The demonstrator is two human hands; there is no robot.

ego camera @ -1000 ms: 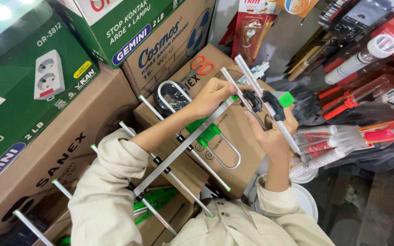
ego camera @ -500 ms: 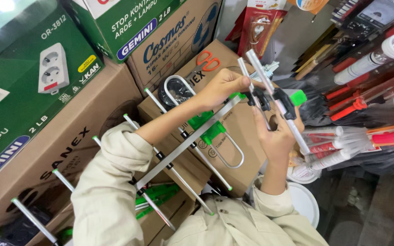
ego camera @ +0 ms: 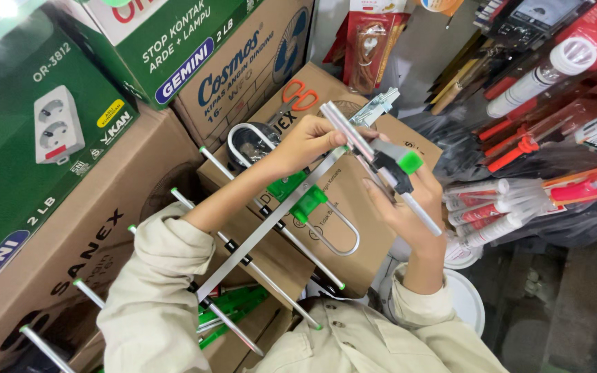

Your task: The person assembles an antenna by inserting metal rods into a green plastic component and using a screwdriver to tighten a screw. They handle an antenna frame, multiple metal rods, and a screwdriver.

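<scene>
I hold a TV antenna [ego camera: 271, 228] over stacked cardboard boxes [ego camera: 70, 276], its long metal boom running from my lap up to my hands. My left hand [ego camera: 305, 141] is closed around the boom's top end. My right hand [ego camera: 402, 207] pinches a cross rod [ego camera: 381, 169] with its black clamp and green cap [ego camera: 410, 162]. I judge I'm fitting this rod; next it needs seating squarely on the boom.
</scene>
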